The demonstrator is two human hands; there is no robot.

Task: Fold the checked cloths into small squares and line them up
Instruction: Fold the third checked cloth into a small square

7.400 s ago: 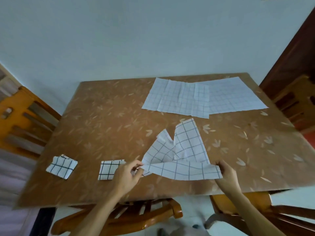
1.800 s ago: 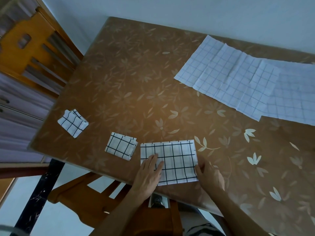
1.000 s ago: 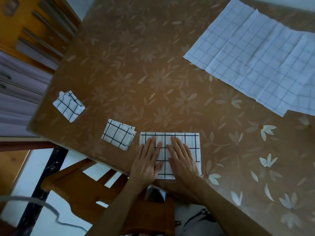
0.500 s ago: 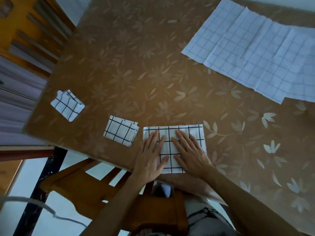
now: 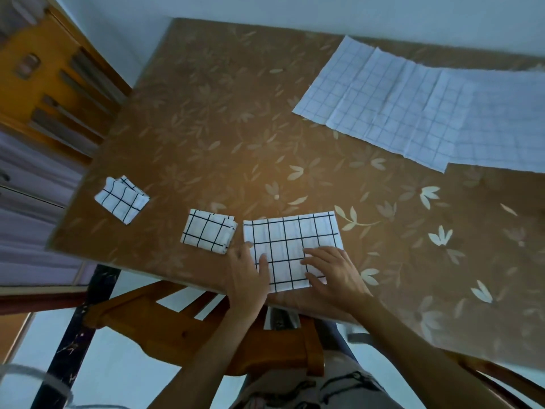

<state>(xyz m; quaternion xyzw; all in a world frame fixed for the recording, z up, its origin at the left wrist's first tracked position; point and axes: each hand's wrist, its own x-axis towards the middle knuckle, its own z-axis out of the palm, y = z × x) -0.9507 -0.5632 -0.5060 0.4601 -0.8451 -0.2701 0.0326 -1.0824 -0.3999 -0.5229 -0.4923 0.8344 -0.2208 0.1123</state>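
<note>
Both hands have slid apart from the middle of the white black-checked folded cloth (image 5: 290, 236) since half a second ago. That cloth lies as a flat rectangle at the 6 o'clock edge of the brown flower-patterned desk (image 5: 206, 128).

The left hand (image 5: 247, 276) sits at the cloth's 8 o'clock corner, its fingers stretched out along the left edge and its thumb lying on the fabric; it grips nothing. The right hand (image 5: 334, 271) lies flat on the cloth's 4 o'clock corner, fingers spread and pointing towards 9 o'clock. It presses down, holding nothing.

Just beside the cloth at its 9 o'clock side lies a small folded checked square (image 5: 208, 233), close but not touching. A second small checked square (image 5: 121, 199), slightly turned, lies further out towards 9 o'clock, near the desk's left edge — well apart from the first.

At the desk's 1 o'clock, a large pale checked sheet (image 5: 380, 104) lies spread open, creased in panels. It overlaps another open pale sheet (image 5: 507, 122) towards 2 o'clock.

An orange wooden chair (image 5: 182, 329) stands under the desk's 6 o'clock edge.
</note>
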